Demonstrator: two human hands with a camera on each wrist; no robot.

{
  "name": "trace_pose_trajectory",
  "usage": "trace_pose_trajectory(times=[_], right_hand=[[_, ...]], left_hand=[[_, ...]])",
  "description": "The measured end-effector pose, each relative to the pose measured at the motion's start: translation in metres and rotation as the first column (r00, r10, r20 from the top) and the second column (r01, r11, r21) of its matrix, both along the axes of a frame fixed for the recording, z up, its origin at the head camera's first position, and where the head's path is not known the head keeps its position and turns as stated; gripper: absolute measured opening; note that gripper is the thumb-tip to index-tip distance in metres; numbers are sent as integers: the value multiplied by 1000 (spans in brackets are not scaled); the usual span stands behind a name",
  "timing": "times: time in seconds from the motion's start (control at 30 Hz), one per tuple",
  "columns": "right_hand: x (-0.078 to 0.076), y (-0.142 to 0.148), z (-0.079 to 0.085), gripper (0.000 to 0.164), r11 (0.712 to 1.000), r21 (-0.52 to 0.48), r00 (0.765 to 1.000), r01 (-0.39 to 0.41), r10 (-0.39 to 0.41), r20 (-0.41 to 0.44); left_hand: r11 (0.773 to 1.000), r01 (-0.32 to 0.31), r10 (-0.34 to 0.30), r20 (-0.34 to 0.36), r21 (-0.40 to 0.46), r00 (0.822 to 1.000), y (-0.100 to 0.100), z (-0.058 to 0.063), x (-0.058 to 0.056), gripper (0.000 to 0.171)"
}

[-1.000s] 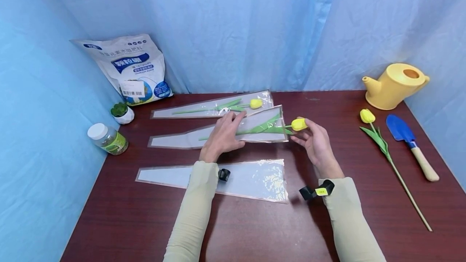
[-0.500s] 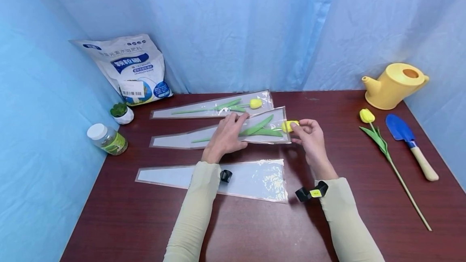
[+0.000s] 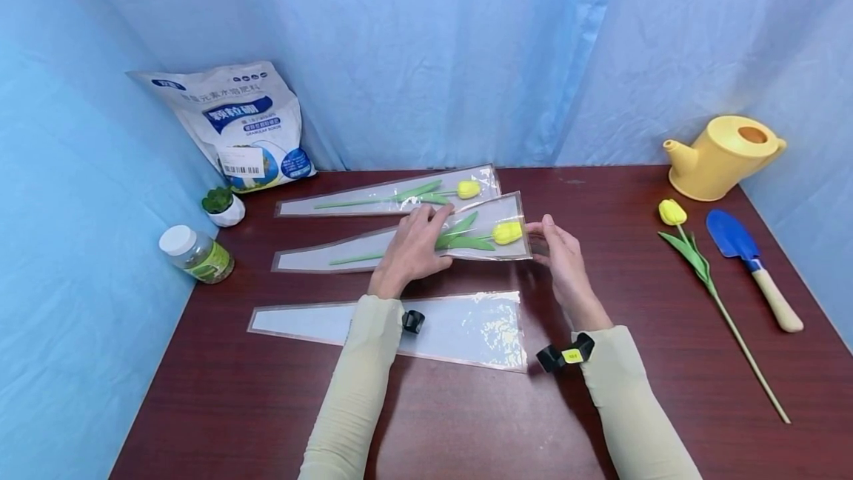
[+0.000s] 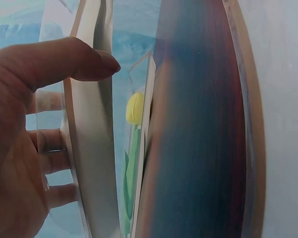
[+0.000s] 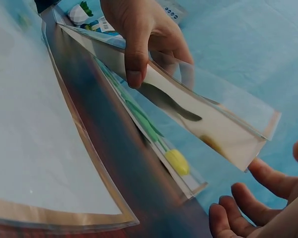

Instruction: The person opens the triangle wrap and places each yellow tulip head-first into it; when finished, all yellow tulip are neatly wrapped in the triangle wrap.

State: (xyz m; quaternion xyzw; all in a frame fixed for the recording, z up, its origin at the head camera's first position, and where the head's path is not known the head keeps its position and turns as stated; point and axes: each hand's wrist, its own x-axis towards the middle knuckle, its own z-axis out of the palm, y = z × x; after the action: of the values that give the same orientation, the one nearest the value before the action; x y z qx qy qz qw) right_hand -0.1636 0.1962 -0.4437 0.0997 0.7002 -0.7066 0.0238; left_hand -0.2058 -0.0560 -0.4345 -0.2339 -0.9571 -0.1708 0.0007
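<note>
My left hand [image 3: 412, 247] grips the middle clear flower sleeve [image 3: 340, 254], thumb on one face and fingers on the other. That sleeve is raised off the table at its wide end, as the right wrist view shows. Inside lies a yellow tulip [image 3: 508, 233], its bloom just within the wide opening and its stem partly hidden by the hand. At that opening is my right hand [image 3: 563, 265], fingers loosely spread, an index fingertip right at the sleeve's corner. Behind, another sleeve [image 3: 460, 175] holds a second tulip [image 3: 469, 190]. A third, flat sleeve [image 3: 460, 328] lies in front without a flower.
On the right lie a loose tulip [image 3: 714, 293] and a blue trowel [image 3: 733, 234], with a yellow watering can [image 3: 709, 161] behind. A fertilizer bag [image 3: 246, 124], a small potted plant [image 3: 226, 207] and a lidded jar [image 3: 200, 254] stand at left. Blue curtains surround the table.
The tulip has slid left into the middle sleeve, its bloom now inside. My right hand followed it left, pinching the bloom earlier, and has let go. The left hand stays in place.
</note>
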Motion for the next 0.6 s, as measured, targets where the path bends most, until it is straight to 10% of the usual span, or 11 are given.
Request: trace_pose_trajectory(times=[0.3,0.6], right_hand=[[1,-3,2,83,986,60,985,-158,153,75],[1,-8,-2,87,960,58,961,-273,270,53]], left_hand=[[1000,-14,14,6,0,1000,-1,0,1,84],[1000,-20,20,3,-13,1000,-2,0,0,84]])
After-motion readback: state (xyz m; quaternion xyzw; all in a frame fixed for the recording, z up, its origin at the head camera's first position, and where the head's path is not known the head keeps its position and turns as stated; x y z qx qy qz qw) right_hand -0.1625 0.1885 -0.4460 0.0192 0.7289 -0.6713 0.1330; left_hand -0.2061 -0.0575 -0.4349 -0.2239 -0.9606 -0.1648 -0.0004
